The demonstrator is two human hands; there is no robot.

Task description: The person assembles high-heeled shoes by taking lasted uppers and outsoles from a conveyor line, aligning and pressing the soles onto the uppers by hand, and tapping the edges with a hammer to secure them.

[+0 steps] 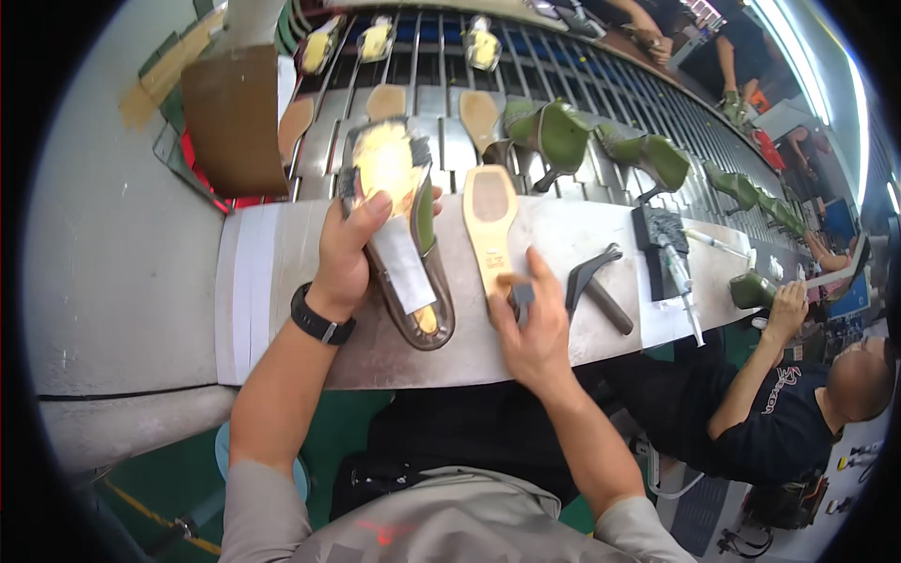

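My left hand grips an unfinished shoe by its side, thumb on the bottom. The shoe's underside faces me, with pale yellow filler at the far end, a whitish strip along the middle and a brown rim; some green shows at its right side. Beside it on the table lies a tan shoe sole with a brownish patch. Over the sole's near end my right hand is curled, thumb and fingers around a small dark grey block. The block's exact kind cannot be made out.
Right of my hand lie a black-handled tool and a dark rod. Further right are a black block and a syringe-like tube. Green heeled shoes and soles stand on the roller conveyor. A co-worker sits at right.
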